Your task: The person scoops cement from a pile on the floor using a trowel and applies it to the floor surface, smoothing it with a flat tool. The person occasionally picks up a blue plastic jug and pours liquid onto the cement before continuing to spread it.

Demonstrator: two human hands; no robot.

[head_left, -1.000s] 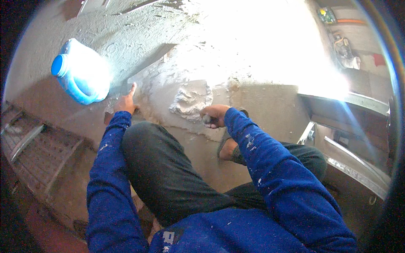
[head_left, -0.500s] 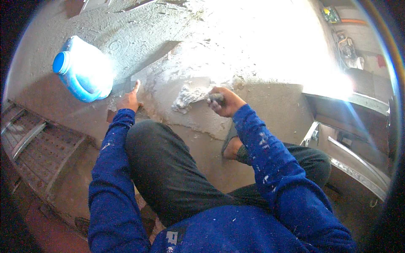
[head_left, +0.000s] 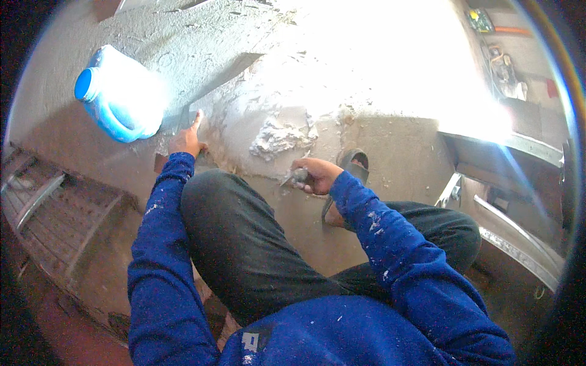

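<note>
A lumpy heap of wet, pale grey plaster lies on a plaster-smeared board in front of me. My right hand is closed around the rounded, grey-caked handle of a trowel, just on the near side of the heap. Most of its blade is hidden or too blurred to make out. My left hand rests at the board's left side, index finger stretched forward and thumb apart. Whether its other fingers grip the edge, I cannot tell.
A blue-capped plastic jug stands at the far left. Perforated metal planking is at the left, and a metal frame at the right. My sandalled foot is close to my right hand. Glare washes out the far side.
My right hand has drawn back toward me with the trowel, away from the plaster heap, and turned. More of the sandal shows. My left hand has stayed nearly in place.
</note>
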